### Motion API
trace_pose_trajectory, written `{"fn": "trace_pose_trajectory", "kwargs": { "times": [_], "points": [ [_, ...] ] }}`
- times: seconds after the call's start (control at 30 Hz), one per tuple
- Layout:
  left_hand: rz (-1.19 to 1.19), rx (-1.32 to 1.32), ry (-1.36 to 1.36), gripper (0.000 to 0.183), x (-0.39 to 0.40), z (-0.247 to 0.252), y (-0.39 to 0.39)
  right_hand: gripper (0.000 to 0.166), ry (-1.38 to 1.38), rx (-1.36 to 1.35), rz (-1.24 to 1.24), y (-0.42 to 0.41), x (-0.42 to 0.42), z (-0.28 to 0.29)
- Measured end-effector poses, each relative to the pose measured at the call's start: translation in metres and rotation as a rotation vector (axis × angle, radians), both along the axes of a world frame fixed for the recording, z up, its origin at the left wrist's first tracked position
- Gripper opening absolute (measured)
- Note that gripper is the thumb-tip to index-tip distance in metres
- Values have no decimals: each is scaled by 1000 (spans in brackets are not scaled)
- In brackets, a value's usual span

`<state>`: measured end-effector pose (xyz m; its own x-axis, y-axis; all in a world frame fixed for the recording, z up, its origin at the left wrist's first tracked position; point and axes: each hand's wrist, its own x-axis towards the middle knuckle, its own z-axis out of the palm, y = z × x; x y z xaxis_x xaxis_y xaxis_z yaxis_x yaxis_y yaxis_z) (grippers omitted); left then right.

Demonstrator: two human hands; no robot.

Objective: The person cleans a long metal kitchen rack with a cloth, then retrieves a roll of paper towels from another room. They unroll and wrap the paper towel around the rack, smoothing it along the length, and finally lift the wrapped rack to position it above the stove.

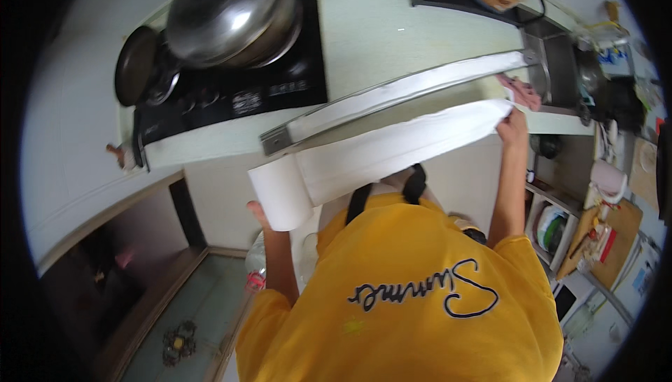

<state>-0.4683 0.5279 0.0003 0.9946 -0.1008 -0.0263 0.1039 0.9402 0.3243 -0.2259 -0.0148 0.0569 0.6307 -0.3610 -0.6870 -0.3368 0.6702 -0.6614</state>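
My left hand (258,215) holds a white paper roll (283,193) in front of the counter, most of its fingers hidden behind the roll. From the roll a long unrolled strip of white paper (399,143) runs up to the right. Its far end is pinched in my right hand (512,124), near the counter's front edge. Just beyond the strip, a long narrow metal channel (276,141) rests slantwise on the pale countertop (367,41). A length of white lining (415,87) covers the channel's inside. A pink cloth (525,93) lies close to my right hand.
At the left, a lidded metal wok (226,14) stands on a black cooktop (294,85), with a dark frying pan (135,67) beside it. A steel sink (559,62) is at the right end. Below the right counter are open shelves (559,161); a wooden cutting board (627,219) is farther right.
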Motion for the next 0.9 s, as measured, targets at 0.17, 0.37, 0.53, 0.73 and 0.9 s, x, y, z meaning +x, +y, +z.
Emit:
{"fn": "trace_pose_trajectory", "kwargs": {
  "times": [0.17,0.37,0.53,0.73,0.9],
  "points": [
    [86,264,229,96,42,29,-63,33,-199,-2,-95,-64,42,-36],
    [120,360,207,92,76,16,-87,28,70,-407,-228,-132,91,-52],
    [100,313,261,88,98,6,-110,33,279,-563,-190,-147,115,-64],
    [121,336,364,82,95,-13,-127,36,396,-680,-98,-133,125,-52],
    [91,251,367,78,95,-12,-141,28,399,-650,-47,-147,125,-61]
  ]
}}
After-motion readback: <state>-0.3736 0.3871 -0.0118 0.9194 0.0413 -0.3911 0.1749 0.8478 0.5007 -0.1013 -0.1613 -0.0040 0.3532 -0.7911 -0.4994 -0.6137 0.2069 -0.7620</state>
